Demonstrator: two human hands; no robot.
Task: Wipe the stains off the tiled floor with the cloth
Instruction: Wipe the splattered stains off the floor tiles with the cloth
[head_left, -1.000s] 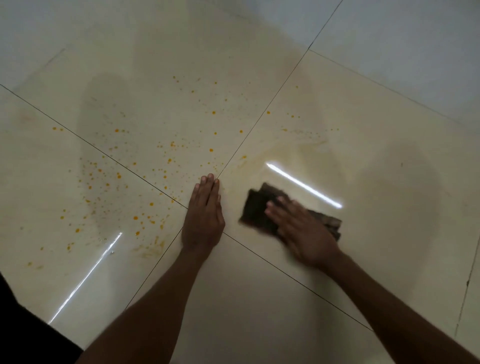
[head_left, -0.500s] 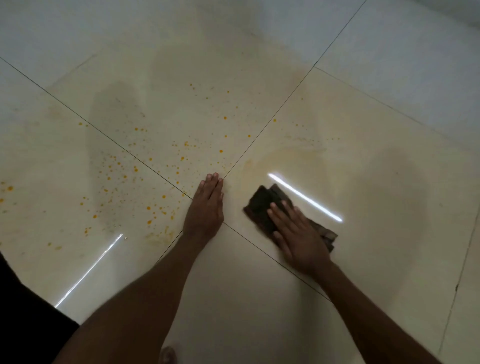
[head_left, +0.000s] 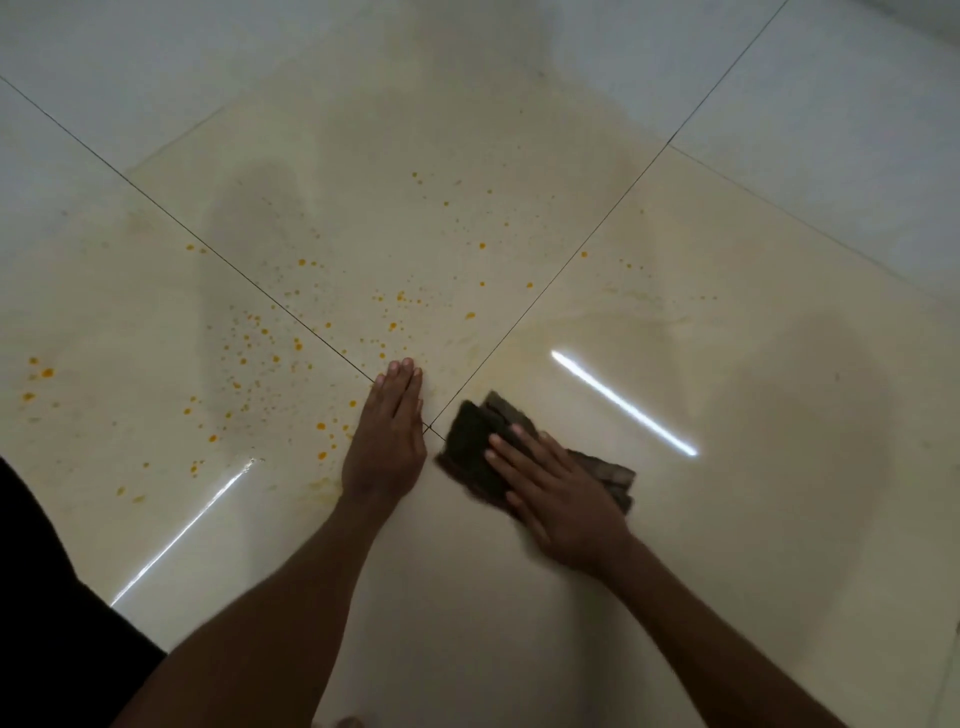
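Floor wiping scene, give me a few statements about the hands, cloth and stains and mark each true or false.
1. The right hand presses the cloth on the floor. True.
2. The left hand holds a sponge. False: it rests flat on the floor, holding nothing.
3. Most orange stains lie to the left of the left hand. True.
4. The cloth is white. False: it is dark brown.
5. The cloth covers the spots beyond the left hand. False: it lies to that hand's right.

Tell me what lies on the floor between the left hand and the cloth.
In the head view, only a narrow strip of bare tile with the crossing grout lines separates the left hand from the dark cloth; no orange stains show there.
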